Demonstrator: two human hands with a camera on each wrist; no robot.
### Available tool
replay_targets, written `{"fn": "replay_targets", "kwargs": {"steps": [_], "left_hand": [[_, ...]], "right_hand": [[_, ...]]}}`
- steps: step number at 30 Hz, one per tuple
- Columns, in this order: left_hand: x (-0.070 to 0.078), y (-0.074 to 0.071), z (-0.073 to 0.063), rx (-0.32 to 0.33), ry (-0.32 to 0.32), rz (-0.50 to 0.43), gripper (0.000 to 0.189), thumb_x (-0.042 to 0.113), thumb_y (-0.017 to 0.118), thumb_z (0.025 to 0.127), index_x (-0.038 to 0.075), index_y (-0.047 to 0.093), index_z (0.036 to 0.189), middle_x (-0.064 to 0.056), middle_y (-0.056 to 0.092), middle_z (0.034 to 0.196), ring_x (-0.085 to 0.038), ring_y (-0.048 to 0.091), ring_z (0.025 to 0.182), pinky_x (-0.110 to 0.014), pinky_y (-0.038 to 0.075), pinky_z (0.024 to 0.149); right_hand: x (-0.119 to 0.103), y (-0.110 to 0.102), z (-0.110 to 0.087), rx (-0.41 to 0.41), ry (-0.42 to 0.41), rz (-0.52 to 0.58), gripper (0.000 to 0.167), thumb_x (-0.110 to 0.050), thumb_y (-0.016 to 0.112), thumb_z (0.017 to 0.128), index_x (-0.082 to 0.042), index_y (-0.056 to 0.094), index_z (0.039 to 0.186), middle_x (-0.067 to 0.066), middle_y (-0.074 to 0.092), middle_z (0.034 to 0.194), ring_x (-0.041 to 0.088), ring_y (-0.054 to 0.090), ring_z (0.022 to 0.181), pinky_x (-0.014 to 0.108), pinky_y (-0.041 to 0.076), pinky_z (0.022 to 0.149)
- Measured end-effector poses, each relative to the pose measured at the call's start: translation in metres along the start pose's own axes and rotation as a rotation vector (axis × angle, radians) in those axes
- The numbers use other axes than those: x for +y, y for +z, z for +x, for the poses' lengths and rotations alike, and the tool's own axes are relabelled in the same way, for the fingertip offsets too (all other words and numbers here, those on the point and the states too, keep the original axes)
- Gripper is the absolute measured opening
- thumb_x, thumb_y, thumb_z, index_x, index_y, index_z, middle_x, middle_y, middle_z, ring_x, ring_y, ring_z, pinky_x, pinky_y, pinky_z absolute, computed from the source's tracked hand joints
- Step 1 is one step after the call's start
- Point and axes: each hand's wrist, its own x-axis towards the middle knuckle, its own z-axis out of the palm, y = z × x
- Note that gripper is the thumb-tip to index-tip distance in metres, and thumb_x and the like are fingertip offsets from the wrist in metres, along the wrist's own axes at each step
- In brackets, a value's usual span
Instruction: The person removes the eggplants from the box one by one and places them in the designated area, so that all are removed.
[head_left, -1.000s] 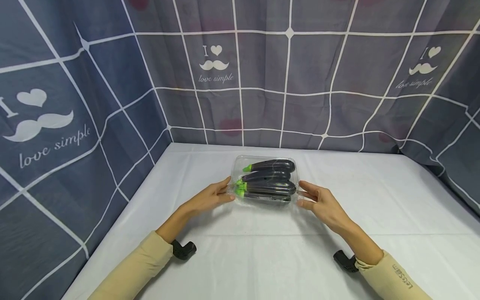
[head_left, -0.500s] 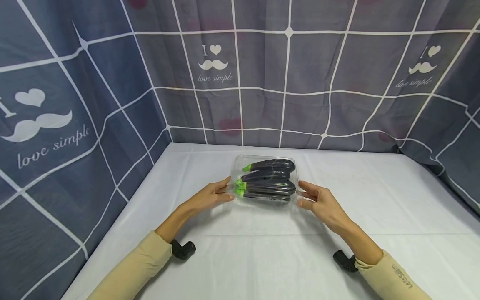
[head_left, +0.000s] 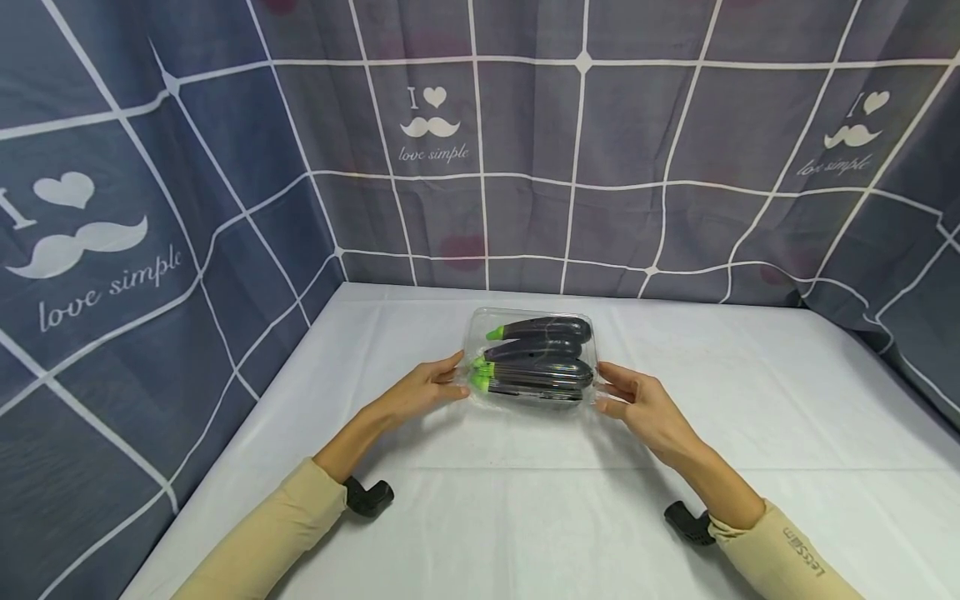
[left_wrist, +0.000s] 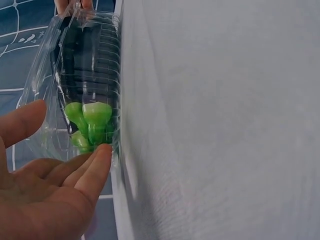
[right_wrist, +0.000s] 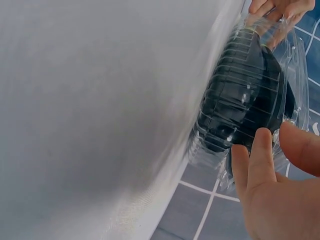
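A clear plastic clamshell box (head_left: 476, 332) lies on the table with several dark eggplants (head_left: 534, 371) inside, green stem ends to the left. At its left end is my left hand (head_left: 420, 393), fingers extended along the plastic. In the left wrist view, the thumb of that left hand (left_wrist: 55, 195) stands well apart from the fingers, and the green stems (left_wrist: 97, 117) show through the wall. Across the box, my right hand (head_left: 651, 414) has its fingertips at the right end. The right wrist view has this right hand (right_wrist: 280, 192) with straight fingers against the ribbed side and thumb near the lid edge.
A white cloth (head_left: 480, 517) covers the table under the box. Grey-blue checked curtains (head_left: 525, 125) hang behind and at both sides. Black wrist devices (head_left: 369, 498) stick out beneath the beige sleeves (head_left: 281, 529).
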Motion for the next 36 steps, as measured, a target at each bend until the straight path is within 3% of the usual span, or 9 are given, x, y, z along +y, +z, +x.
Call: {"fn": "replay_targets", "kwargs": {"steps": [5, 9, 12, 23, 28, 36], "left_hand": [[0.0000, 0.0010, -0.0008, 0.007, 0.004, -0.031, 0.073, 0.018, 0.060, 0.097, 0.003, 0.021, 0.156, -0.013, 0.021, 0.161, -0.034, 0.025, 0.144, -0.049, 0.024, 0.114], [0.0002, 0.0022, -0.0013, 0.004, -0.002, -0.051, 0.073, 0.017, 0.060, 0.096, 0.002, 0.020, 0.156, -0.013, 0.019, 0.161, -0.034, 0.023, 0.145, -0.050, 0.023, 0.114], [0.0000, 0.0024, -0.0010, -0.001, -0.006, -0.056, 0.073, 0.017, 0.058, 0.097, 0.002, 0.019, 0.157, -0.013, 0.018, 0.162, -0.034, 0.022, 0.145, -0.051, 0.023, 0.114], [0.0039, 0.0030, -0.0009, -0.008, -0.008, -0.042, 0.071, 0.015, 0.056, 0.099, 0.003, 0.017, 0.157, -0.012, 0.015, 0.162, -0.033, 0.020, 0.146, -0.049, 0.022, 0.114], [0.0026, 0.0021, -0.0020, -0.004, -0.002, -0.018, 0.070, 0.017, 0.054, 0.100, 0.002, 0.017, 0.157, -0.014, 0.016, 0.162, -0.035, 0.022, 0.145, -0.049, 0.023, 0.114], [0.0032, 0.0041, -0.0020, 0.033, -0.004, 0.020, 0.069, 0.019, 0.054, 0.100, 0.005, 0.018, 0.158, -0.018, 0.022, 0.160, -0.036, 0.024, 0.145, -0.052, 0.024, 0.113]], "right_hand": [[0.0010, 0.0013, 0.0008, 0.010, 0.017, -0.002, 0.066, 0.001, 0.060, 0.093, 0.008, 0.030, 0.151, 0.024, 0.033, 0.153, 0.037, 0.052, 0.124, 0.037, 0.043, 0.098], [0.0007, 0.0027, 0.0019, 0.033, 0.040, 0.000, 0.066, 0.002, 0.062, 0.091, 0.008, 0.032, 0.150, 0.028, 0.057, 0.128, 0.030, 0.062, 0.104, 0.031, 0.045, 0.092], [0.0006, 0.0034, 0.0026, 0.039, 0.055, 0.030, 0.066, 0.002, 0.063, 0.091, 0.008, 0.032, 0.149, 0.027, 0.063, 0.110, 0.025, 0.064, 0.095, 0.028, 0.045, 0.091], [-0.0007, 0.0028, 0.0024, 0.050, 0.069, 0.132, 0.062, 0.007, 0.057, 0.090, 0.012, 0.034, 0.147, 0.030, 0.058, 0.115, 0.018, 0.064, 0.087, 0.023, 0.047, 0.086], [0.0001, 0.0039, 0.0033, 0.057, 0.069, 0.149, 0.059, 0.008, 0.051, 0.091, 0.010, 0.035, 0.148, 0.031, 0.049, 0.131, 0.019, 0.064, 0.084, 0.026, 0.048, 0.085], [0.0002, 0.0057, 0.0048, 0.093, 0.034, 0.025, 0.059, 0.004, 0.061, 0.091, 0.009, 0.039, 0.146, 0.026, 0.045, 0.143, 0.029, 0.059, 0.109, 0.021, 0.047, 0.084]]}}
